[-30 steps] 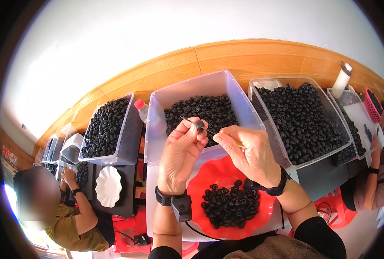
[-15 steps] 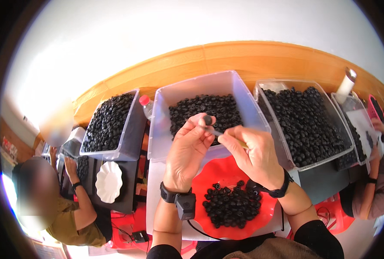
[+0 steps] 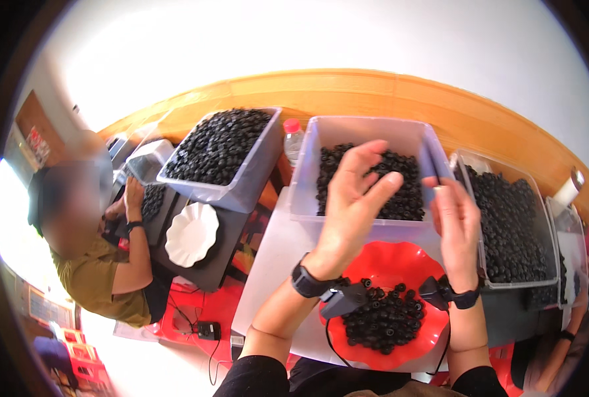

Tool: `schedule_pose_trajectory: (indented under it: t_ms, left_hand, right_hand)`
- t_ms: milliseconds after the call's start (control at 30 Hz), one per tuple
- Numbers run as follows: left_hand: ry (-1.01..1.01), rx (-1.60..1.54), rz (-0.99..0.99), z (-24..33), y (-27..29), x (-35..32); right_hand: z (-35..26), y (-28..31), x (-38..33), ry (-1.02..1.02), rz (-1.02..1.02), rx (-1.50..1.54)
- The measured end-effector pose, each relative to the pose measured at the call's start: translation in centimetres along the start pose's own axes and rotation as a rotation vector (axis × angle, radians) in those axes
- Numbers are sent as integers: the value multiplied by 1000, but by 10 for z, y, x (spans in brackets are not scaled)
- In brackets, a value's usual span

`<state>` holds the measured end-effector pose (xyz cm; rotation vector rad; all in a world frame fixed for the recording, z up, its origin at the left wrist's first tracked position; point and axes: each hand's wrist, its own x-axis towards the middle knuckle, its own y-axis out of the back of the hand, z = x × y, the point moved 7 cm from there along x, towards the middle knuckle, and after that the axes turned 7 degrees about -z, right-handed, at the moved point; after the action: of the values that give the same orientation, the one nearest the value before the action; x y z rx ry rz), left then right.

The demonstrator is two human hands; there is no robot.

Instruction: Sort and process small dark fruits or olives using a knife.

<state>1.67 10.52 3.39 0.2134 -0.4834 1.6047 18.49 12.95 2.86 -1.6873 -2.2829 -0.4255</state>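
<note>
My left hand is over the front of the middle clear bin, fingers spread and slightly curled, holding nothing. Further right, near that bin's right front corner, my right hand has its fingers closed. From its fingertips a thin, dark, blade-like tool seems to stick up, smeared by motion. Inside the bin lie many small black ring-like parts. Below my hands stands a red scalloped bowl with a heap of similar black parts in it. My forearms partly cover the bowl's sides.
Bins heaped with black parts stand on the left and right. A red-capped bottle stands beside the middle bin. At left, a co-worker sits by a white scalloped dish. Another person's arm shows at far right.
The view has swung left, so the bins appear farther right. My hands have moved apart. My left hand has opened and no longer holds the small black part it pinched before.
</note>
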Motion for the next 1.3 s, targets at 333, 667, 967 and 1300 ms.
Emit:
schedule_pose_trajectory:
  t_ms: [333,667,967,1300]
  left_hand:
    - [-193,89,-460,68,-65,-51]
    - [-349,362,-430,92,-70,-103]
    - [82,507,270,-18,82,-185]
    - [217,481,253,-67,132,-194]
  right_hand:
    - [5,5,8,-82,36,57]
    - [5,5,2,-125,-76,-32]
    - [3,5,-1,-14,-98,-109]
    - [-50,11,-64,188,-154,-340]
